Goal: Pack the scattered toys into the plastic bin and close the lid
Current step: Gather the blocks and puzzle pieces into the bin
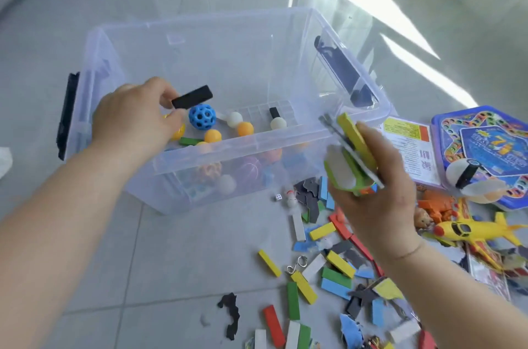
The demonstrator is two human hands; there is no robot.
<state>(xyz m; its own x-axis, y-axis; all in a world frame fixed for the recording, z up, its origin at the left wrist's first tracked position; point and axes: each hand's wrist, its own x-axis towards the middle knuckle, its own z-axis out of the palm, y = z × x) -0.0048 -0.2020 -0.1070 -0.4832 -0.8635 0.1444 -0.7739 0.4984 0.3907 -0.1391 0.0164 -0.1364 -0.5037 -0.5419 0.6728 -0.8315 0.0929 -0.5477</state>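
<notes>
A clear plastic bin [257,142] stands open on the tiled floor, with no lid in view. Inside lie a blue holed ball [202,116], orange and white balls and a green block. My left hand [137,120] is over the bin's left side, pinching a black block [192,97] by its end. At the bin's right front corner my right hand [374,194] grips a stack of coloured blocks [353,154], yellow, grey and green. Many more coloured blocks [328,271] lie scattered on the floor in front of the bin.
A blue board-game box [483,145] with an instruction sheet and a white-and-black ball lies at the right. A yellow toy plane [474,230], orange figures, a die [278,197], a metal ring puzzle [297,264] and black foam scraps [230,315] lie on the floor.
</notes>
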